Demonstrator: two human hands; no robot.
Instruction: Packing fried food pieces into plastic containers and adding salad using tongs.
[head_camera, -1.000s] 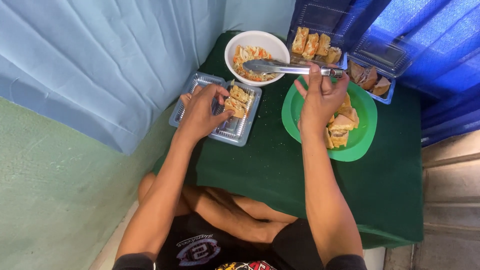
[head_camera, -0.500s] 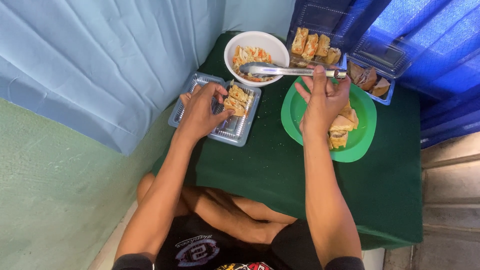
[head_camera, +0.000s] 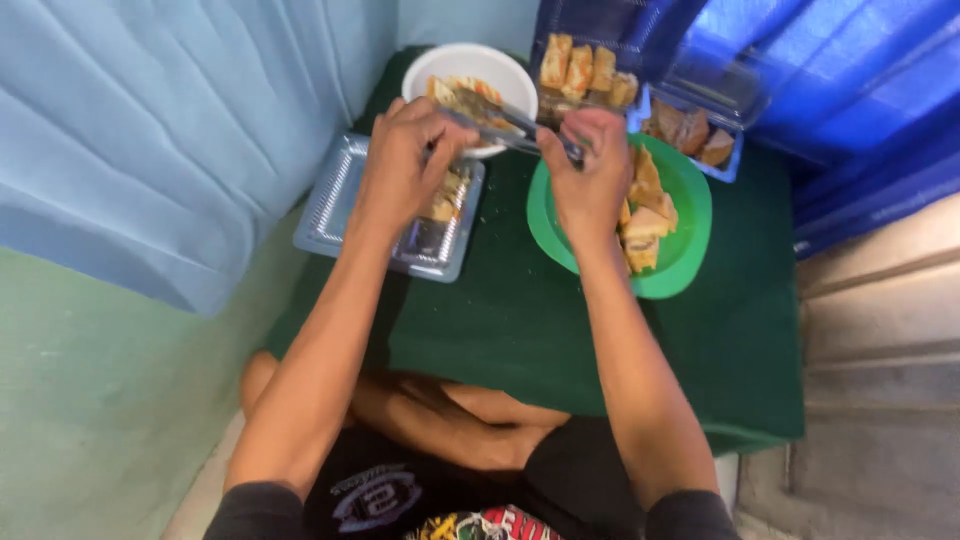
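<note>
The right hand (head_camera: 592, 175) grips metal tongs (head_camera: 500, 122) whose tips reach into the white bowl (head_camera: 470, 62); the left hand (head_camera: 405, 165), fingers curled, meets the tongs over the clear plastic tray (head_camera: 345, 200). A piece could slip from a loose pinch onto the green table (head_camera: 520, 320). The tray sits at the table's left edge — a nudge might tip it off. The green plate (head_camera: 690, 220) crowds the right; open room lies nearer the person.
</note>
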